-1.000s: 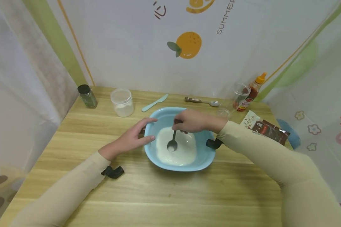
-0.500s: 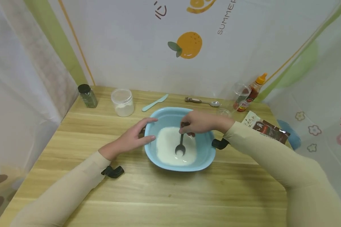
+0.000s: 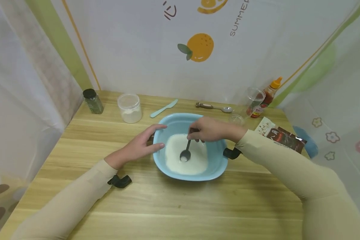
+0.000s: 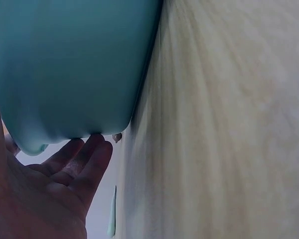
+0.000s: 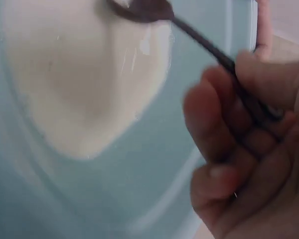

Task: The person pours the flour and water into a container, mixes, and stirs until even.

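Observation:
A light blue basin (image 3: 219, 166) with a pool of white liquid (image 3: 195, 160) in its bottom stands mid-table. My left hand (image 3: 139, 145) holds its left side, with thumb and index finger over the rim; in the left wrist view, other fingertips (image 4: 97, 149) press on the outer wall. Over the basin, my right hand (image 3: 208, 129) pinches the handle of a dark spoon (image 3: 185, 155) between thumb and fingers. The spoon points down, its head at the liquid and a little white in it. In the right wrist view the spoon (image 5: 199, 39) slants across the liquid.
Along the back of the wooden table (image 3: 156, 210) are a dark-lidded jar (image 3: 93, 102), a clear tub of white powder (image 3: 130, 110), a pale green knife (image 3: 164, 108) and a metal spoon (image 3: 214, 107). At right stand a clear cup (image 3: 253, 100), a sauce bottle (image 3: 266, 98) and a brown packet (image 3: 283, 137).
The right hand and the dark spoon have moved right, then back a little left through the white liquid. My left hand has stayed on the basin's rim.

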`<state>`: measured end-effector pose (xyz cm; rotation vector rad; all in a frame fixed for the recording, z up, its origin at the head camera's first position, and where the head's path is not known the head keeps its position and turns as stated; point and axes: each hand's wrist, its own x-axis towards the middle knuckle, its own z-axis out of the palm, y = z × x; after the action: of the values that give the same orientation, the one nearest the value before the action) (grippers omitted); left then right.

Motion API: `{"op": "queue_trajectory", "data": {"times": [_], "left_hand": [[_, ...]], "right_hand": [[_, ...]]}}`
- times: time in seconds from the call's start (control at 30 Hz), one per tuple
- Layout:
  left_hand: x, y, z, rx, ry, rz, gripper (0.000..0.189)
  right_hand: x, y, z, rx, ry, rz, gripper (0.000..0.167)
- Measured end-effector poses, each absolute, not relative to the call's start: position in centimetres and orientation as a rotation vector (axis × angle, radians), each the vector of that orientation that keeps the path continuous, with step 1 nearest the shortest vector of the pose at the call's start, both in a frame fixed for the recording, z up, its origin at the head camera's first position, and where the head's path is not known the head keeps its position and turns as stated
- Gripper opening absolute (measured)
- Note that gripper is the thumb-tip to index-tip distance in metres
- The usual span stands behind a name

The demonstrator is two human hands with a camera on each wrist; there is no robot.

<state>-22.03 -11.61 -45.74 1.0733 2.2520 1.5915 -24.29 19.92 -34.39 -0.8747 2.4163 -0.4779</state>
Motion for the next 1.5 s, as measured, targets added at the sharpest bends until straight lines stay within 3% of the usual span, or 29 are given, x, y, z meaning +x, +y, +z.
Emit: {"op": "queue_trajectory", "data": {"times": [0.97, 1.2, 1.5], "left_hand": [[-22.3, -11.5, -45.9, 1.063, 2.235, 1.605, 0.067], [-22.2, -11.6, -45.7, 1.06, 2.225, 1.608, 0.067], [-22.2, -11.6, -45.8, 1.054, 2.23, 1.602, 0.066]], "right_hand": [[-23.7, 20.2, -33.9, -0.892, 2.528, -0.503, 0.02], [-22.3, 21.5, -33.4, -1.145, 2.772, -0.435, 0.013], [-20.7, 23.0, -34.5, -1.719, 2.998, -0.353, 0.008]]}}
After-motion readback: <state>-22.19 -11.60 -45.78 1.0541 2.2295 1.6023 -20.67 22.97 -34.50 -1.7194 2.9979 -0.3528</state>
